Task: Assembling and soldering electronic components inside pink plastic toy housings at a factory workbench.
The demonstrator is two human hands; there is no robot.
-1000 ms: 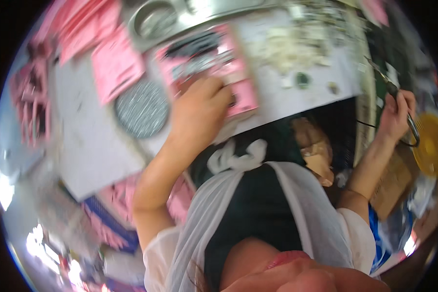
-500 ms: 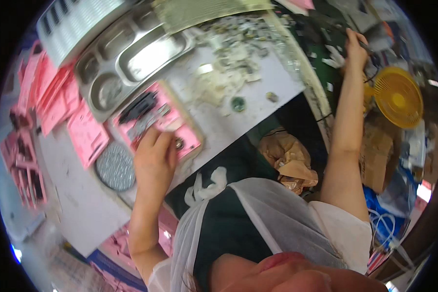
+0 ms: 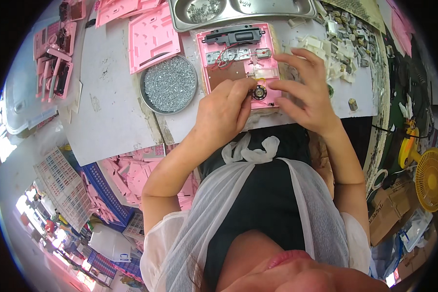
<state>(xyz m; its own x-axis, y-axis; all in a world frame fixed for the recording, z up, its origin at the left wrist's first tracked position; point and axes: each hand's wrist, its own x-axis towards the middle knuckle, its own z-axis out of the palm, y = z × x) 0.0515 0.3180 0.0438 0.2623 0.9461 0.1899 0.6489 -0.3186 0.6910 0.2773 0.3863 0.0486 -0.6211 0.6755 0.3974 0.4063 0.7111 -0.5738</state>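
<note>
A pink plastic housing [image 3: 273, 44] lies on the table in front of me. It holds a long black part [image 3: 234, 35], red wires [image 3: 224, 57], a brown panel [image 3: 226, 74] and a small round black-rimmed part [image 3: 259, 92]. My left hand [image 3: 224, 107] is over the housing's lower edge, fingers curled together in a pinch beside the round part. Whatever is between its fingertips is hidden. My right hand [image 3: 309, 92] hovers at the housing's right edge, its fingers spread and holding nothing visible.
Left of the housing stands a round dish of small metal screws [image 3: 169, 83], partly under a pink plastic panel [image 3: 153, 36]. A metal compartment tray [image 3: 272, 9] sits behind. Small loose parts [image 3: 343, 44] are heaped at right. A yellow fan [image 3: 429, 180] stands beyond the table.
My right hand has come back from far out on the right to the housing. My left hand stays at the housing, and the whole view has turned and shifted.
</note>
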